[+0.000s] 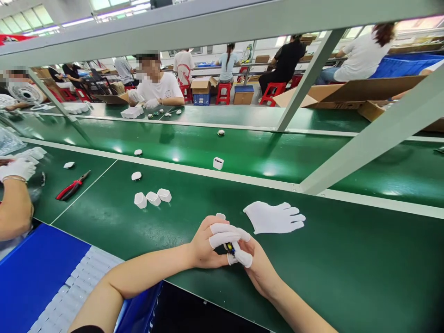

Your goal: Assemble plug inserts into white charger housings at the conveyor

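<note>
My left hand (211, 243) and my right hand (251, 259) meet over the green table (347, 259), with white covers on several fingertips. Between them they hold a small part with a yellow and black piece (230, 248); the fingers hide most of it. A white piece (220, 216) shows just behind my left hand. Beyond my right hand lies a flat white glove (274, 217). Three white housings (153, 199) stand in a row to the left, and a small white part (136, 175) lies behind them.
Red-handled pliers (72, 186) lie at the left, near a co-worker's gloved hand (19, 169). A white housing (218, 163) sits on the green belt (187, 157) beyond the pale rail. A slanted post (367, 134) stands right. A blue bin (38, 259) holds white parts at lower left.
</note>
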`<state>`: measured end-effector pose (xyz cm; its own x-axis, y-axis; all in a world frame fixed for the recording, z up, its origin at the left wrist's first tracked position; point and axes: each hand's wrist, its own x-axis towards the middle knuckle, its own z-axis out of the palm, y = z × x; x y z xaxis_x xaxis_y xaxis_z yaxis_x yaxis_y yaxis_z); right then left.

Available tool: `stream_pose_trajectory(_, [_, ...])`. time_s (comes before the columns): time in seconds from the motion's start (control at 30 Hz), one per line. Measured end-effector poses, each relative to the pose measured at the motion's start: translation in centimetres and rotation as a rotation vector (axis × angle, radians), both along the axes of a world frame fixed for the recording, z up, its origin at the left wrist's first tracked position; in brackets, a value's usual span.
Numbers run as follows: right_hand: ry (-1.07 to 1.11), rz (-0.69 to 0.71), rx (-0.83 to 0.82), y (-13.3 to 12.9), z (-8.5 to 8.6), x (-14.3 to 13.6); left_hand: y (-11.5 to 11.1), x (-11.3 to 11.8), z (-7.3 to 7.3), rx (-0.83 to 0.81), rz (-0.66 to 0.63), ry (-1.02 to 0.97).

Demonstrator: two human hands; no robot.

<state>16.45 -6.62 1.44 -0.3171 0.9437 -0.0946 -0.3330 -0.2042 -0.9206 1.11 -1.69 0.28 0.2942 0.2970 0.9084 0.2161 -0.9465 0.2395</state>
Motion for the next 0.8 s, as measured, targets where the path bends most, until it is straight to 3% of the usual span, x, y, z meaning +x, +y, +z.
stream_pose_trajectory(0.17, [-0.067, -0.006, 0.091, -0.2, -0.7, -0.2, -0.8, 0.2, 0.4, 0.054, 0.027, -0.005])
stream_pose_trajectory(0.37, [-0.108, 0.042, 0.029, -0.2, 0.2, -0.6, -1.2, 0.4, 0.4, -0.155, -0.106, -0.022])
stream_pose_trajectory(0.5, [-0.048, 0.070, 0.017, -0.3, 0.7, -0.6, -1.0, 0.3, 0.3, -0.253, -0.192, -0.044])
stream_pose_trajectory(0.67, [0.062, 0.211, -0.026, -0.4, 1.1, -0.5, -1.1, 0.2, -0.1, -0.272, -0.293, -0.054])
stream_pose_trajectory(0.8, [0.203, 0.258, -0.093, -0.3, 0.9, -0.2, -1.4, 0.3, -0.2, -0.441, -0.409, -0.023])
